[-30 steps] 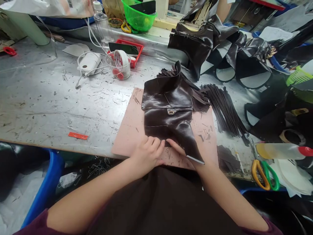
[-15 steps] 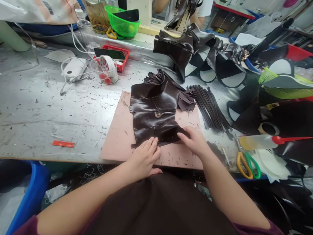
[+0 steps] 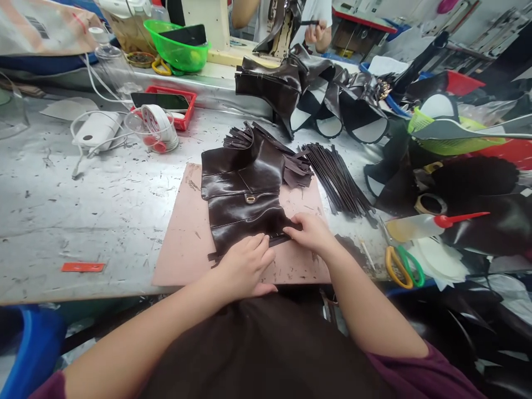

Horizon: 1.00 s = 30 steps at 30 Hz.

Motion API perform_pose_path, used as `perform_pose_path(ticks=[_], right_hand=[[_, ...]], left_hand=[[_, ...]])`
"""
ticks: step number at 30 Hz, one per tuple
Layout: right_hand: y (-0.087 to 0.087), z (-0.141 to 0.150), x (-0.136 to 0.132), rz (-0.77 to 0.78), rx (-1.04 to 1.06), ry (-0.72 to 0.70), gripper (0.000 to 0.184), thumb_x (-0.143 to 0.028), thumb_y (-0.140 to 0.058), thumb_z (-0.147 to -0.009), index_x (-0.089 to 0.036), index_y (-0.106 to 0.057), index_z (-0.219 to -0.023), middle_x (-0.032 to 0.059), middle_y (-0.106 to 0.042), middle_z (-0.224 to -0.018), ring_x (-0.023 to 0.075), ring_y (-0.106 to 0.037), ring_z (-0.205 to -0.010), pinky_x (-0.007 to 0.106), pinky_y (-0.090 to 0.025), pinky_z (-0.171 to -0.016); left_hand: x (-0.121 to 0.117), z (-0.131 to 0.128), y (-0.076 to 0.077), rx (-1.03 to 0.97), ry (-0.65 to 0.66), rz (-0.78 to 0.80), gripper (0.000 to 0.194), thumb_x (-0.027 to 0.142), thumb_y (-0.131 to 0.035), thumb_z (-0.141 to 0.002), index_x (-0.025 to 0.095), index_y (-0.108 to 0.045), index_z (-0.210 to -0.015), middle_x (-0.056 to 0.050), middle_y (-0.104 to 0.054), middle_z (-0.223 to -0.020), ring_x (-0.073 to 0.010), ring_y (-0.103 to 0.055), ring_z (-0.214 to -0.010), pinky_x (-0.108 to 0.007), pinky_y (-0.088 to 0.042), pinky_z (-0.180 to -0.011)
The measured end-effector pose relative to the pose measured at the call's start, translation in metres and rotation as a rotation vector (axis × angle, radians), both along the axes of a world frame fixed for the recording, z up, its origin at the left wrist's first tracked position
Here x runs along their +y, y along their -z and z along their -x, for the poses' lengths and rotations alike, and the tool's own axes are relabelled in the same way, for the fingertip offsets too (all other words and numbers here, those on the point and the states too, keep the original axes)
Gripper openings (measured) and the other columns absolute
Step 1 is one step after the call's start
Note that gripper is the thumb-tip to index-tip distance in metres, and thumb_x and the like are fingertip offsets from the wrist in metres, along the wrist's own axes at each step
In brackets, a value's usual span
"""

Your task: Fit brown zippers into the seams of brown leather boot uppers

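A dark brown shiny leather boot upper (image 3: 245, 183) lies on a pinkish board (image 3: 178, 233), with a small gold ring ornament (image 3: 250, 199) near its middle. My left hand (image 3: 249, 266) rests over the upper's near edge, fingers stretched out and thumb apart. Pinched between the thumb and fingers of my right hand (image 3: 311, 233) is the right end of that near edge. A narrow dark strip (image 3: 277, 240) runs along the edge between both hands; its left end sticks out past my left wrist. What lies under my left fingers is hidden.
Dark leather strips (image 3: 338, 180) lie right of the board. Scissors (image 3: 401, 266) and a red-tipped bottle (image 3: 415, 227) are farther right. Several leather uppers (image 3: 270, 83) stand behind. A red basket (image 3: 191, 105) and tape roll (image 3: 155, 124) sit back left. A co-worker's hand (image 3: 318, 36) shows beyond.
The view has shifted, so the bench items appear farther left. My hands stay on the upper's near edge, the right hand now closer to the left. The co-worker's hand has come into clearer view.
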State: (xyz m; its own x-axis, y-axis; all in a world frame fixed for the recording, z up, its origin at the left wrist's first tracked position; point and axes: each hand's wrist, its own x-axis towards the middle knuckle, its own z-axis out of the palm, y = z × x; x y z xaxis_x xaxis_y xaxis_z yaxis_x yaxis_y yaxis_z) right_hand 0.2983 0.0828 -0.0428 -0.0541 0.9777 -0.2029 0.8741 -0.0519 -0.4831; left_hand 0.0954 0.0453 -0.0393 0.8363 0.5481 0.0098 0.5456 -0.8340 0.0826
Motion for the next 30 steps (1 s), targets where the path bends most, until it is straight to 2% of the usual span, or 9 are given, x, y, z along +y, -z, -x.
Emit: perform_pose_path(ticks=[2, 5, 9, 15, 18, 22, 27, 30], right_hand=[[-0.001, 0.0, 0.001, -0.003, -0.014, 0.002, 0.016, -0.033, -0.055, -0.07, -0.019, -0.051, -0.064, 0.002, -0.058, -0.068, 0.0171, -0.052, -0.067, 0.027, -0.037, -0.06], [-0.002, 0.0, 0.002, 0.015, -0.01, 0.007, 0.017, -0.033, -0.055, -0.07, -0.02, -0.049, -0.063, 0.001, -0.055, -0.066, 0.0167, -0.051, -0.065, 0.027, -0.036, -0.058], [-0.001, -0.004, 0.003, -0.014, 0.067, 0.007, 0.02, -0.031, -0.058, -0.066, -0.019, -0.045, -0.056, 0.0007, -0.049, -0.071, 0.0149, -0.049, -0.066, 0.028, -0.038, -0.061], [0.005, -0.017, 0.003, -0.084, 0.236, 0.035, 0.019, -0.025, -0.059, -0.064, -0.018, -0.045, -0.053, 0.001, -0.044, -0.08, 0.0135, -0.048, -0.07, 0.029, -0.041, -0.066], [0.007, -0.024, 0.002, -0.065, 0.252, 0.046, 0.019, -0.028, -0.059, -0.066, -0.018, -0.048, -0.054, 0.0017, -0.045, -0.081, 0.0136, -0.047, -0.07, 0.029, -0.042, -0.066], [0.006, -0.027, 0.0, -0.056, 0.22, 0.034, 0.02, -0.028, -0.058, -0.068, -0.019, -0.047, -0.054, 0.0027, -0.049, -0.081, 0.0137, -0.049, -0.068, 0.03, -0.044, -0.065], [-0.008, -0.012, -0.018, -0.166, 0.106, -0.046, 0.014, -0.026, -0.051, -0.076, -0.021, -0.053, -0.064, 0.006, -0.051, -0.088, 0.0186, -0.054, -0.081, 0.032, -0.046, -0.075], [-0.02, -0.02, -0.033, -0.156, 0.058, -0.108, 0.012, -0.028, -0.049, -0.079, -0.025, -0.061, -0.079, 0.0043, -0.055, -0.097, 0.0192, -0.056, -0.089, 0.031, -0.047, -0.079]], left_hand=[[0.003, -0.005, -0.001, -0.007, 0.015, 0.006, 0.063, 0.065, -0.052, -0.069, 0.011, -0.055, -0.102, -0.017, -0.045, -0.13, -0.0301, -0.044, -0.111, -0.036, -0.039, -0.082], [0.009, -0.014, -0.002, 0.004, 0.012, 0.003, 0.062, 0.066, -0.052, -0.068, 0.013, -0.056, -0.1, -0.013, -0.042, -0.134, -0.0292, -0.049, -0.098, -0.038, -0.039, -0.077], [0.017, -0.023, -0.001, -0.04, 0.054, 0.03, 0.061, 0.066, -0.047, -0.071, 0.011, -0.056, -0.097, -0.015, -0.053, -0.121, -0.0271, -0.048, -0.098, -0.037, -0.036, -0.082], [0.023, -0.028, 0.003, -0.021, 0.053, 0.024, 0.059, 0.063, -0.05, -0.071, 0.011, -0.057, -0.099, -0.013, -0.043, -0.133, -0.0263, -0.046, -0.096, -0.038, -0.034, -0.081], [0.025, -0.031, 0.004, -0.032, 0.022, 0.011, 0.059, 0.06, -0.044, -0.077, 0.012, -0.054, -0.11, -0.009, -0.05, -0.126, -0.0246, -0.046, -0.09, -0.037, -0.034, -0.078], [0.027, -0.035, 0.006, -0.039, -0.011, -0.027, 0.056, 0.054, -0.04, -0.084, 0.017, -0.043, -0.127, -0.004, -0.054, -0.121, -0.0226, -0.045, -0.09, -0.036, -0.033, -0.077], [0.033, -0.043, 0.003, -0.01, 0.03, -0.109, 0.047, 0.051, -0.043, -0.084, 0.016, -0.056, -0.113, -0.006, -0.05, -0.126, -0.0226, -0.046, -0.087, -0.036, -0.034, -0.069], [0.036, -0.047, -0.001, -0.006, 0.062, -0.141, 0.042, 0.051, -0.046, -0.082, 0.016, -0.063, -0.099, -0.004, -0.047, -0.131, -0.0228, -0.047, -0.085, -0.035, -0.034, -0.066]])
